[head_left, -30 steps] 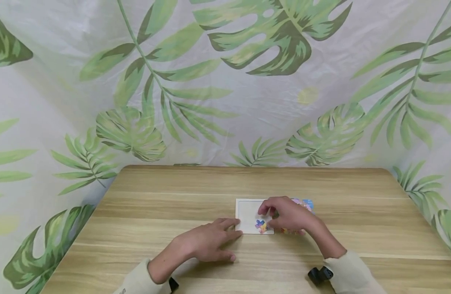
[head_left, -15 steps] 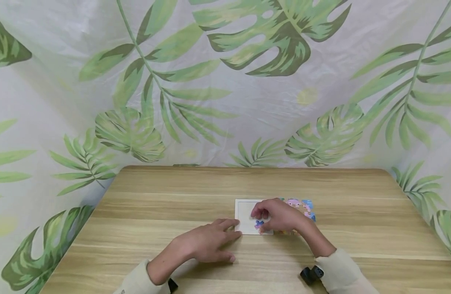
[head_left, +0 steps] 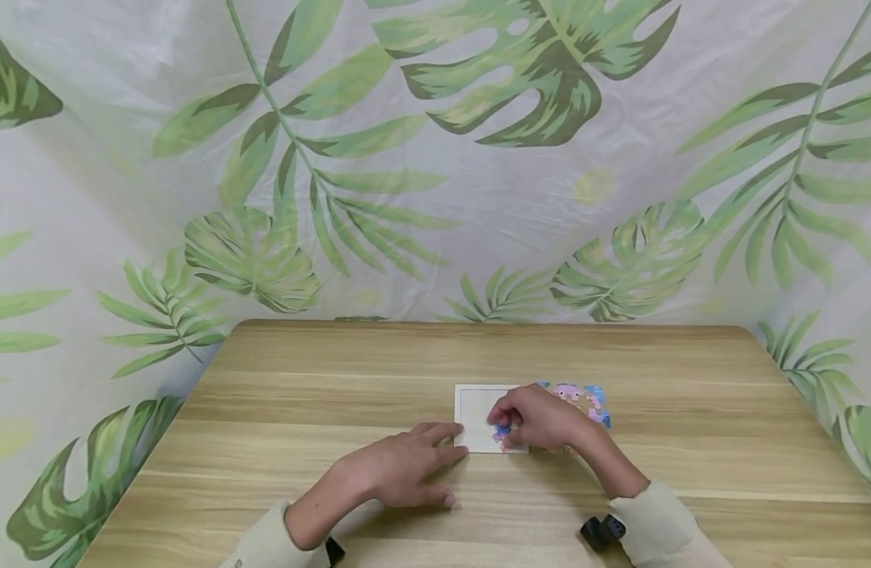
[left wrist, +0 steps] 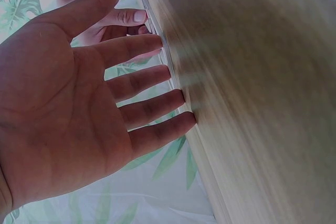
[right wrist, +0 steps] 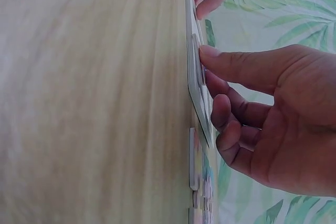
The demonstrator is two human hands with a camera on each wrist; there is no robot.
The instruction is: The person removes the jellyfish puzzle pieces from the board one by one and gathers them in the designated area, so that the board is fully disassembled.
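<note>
A white puzzle board with a thin inner outline lies flat on the table. My left hand rests with spread, straight fingers, two fingertips at the board's left edge. Over the board's right part, my right hand has curled fingers; its thumb and index finger pinch a colourful puzzle piece, partly covered by the fingers. In the right wrist view the thumb touches that piece low on the board, while the other fingers curl inward. The left wrist view shows the open palm.
Several loose pink and blue puzzle pieces lie right of the board, partly behind the right hand. A wooden table carries everything. Behind it hangs a leaf-printed cloth.
My right hand has moved a little left over the board, its fingers coming over the puzzle piece and covering more of it. The left hand stays put.
</note>
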